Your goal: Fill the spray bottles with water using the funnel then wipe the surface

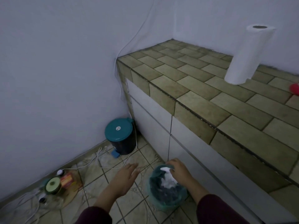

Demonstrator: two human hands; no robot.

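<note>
Right hand (177, 169) pinches white crumpled paper (168, 178) directly over the bag-lined bin (166, 191), so drop goes straight down. Left hand (126, 175) is open w/ flat fingers, just beside bin. Wiped tiled counter (202, 94) lies up-right; no bottles or funnel seen.

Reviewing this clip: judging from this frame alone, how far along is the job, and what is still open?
Looks near the end. Done, apparently: the tiled counter shows only a paper towel roll and a red object at the frame edge; no spray bottles or funnel are in view, so filling cannot be confirmed. In hand: the right hand drops crumpled white paper into a green-lined bin; the left hand hovers open. Left: nothing visible.
</note>
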